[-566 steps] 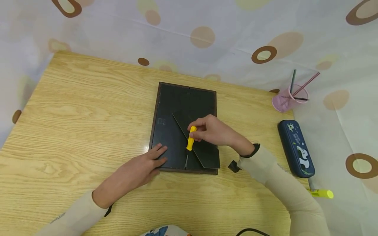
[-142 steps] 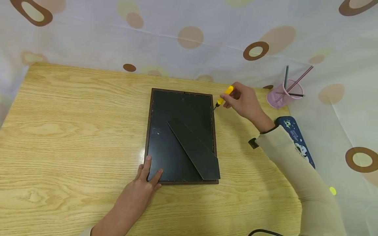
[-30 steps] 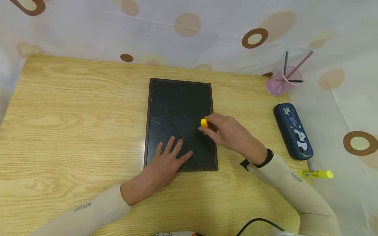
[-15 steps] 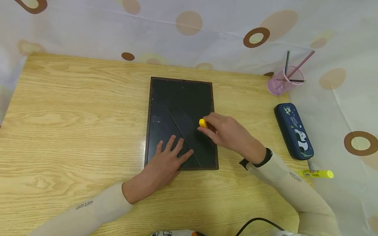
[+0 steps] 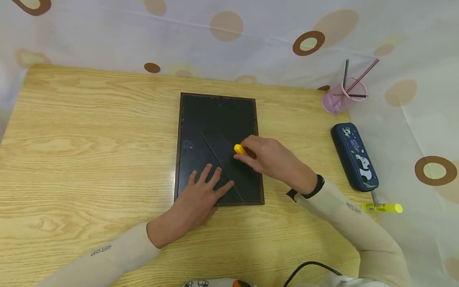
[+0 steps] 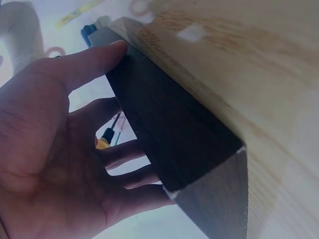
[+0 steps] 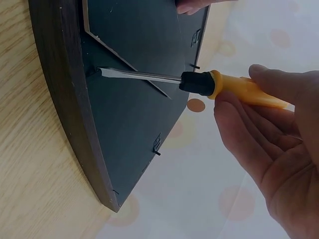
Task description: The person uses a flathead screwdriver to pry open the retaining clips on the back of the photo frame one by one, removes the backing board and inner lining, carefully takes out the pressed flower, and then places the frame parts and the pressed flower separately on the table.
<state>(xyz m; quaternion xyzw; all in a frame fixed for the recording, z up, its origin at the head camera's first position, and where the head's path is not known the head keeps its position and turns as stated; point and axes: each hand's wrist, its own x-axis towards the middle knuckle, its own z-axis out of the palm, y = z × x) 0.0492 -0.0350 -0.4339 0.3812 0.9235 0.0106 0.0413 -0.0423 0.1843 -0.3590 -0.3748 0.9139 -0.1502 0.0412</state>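
A picture frame (image 5: 215,113) lies face down on the wooden table, its black backing board and slanted stand leg (image 5: 221,149) showing. My right hand (image 5: 277,164) grips the yellow handle of a flat-head screwdriver (image 7: 239,90). In the right wrist view its blade tip touches a small metal tab (image 7: 94,71) at the frame's inner edge. My left hand (image 5: 199,199) rests on the lower left of the backing with fingers spread and straight. Its thumb (image 6: 102,59) lies against the frame's outer side in the left wrist view.
To the right are a pink pen cup (image 5: 340,97) with several pencils, a navy panda pencil case (image 5: 355,157) and a yellow marker-like tube (image 5: 383,208). A black cable (image 5: 308,264) curves at the front edge. A patterned cloth (image 5: 272,40) hangs behind.
The screwdriver was at the frame's bottom edge, then upper right edge; now it is lower on the right edge. Its handle has just tipped left. My left hand has shifted right since 4.7 s ago.
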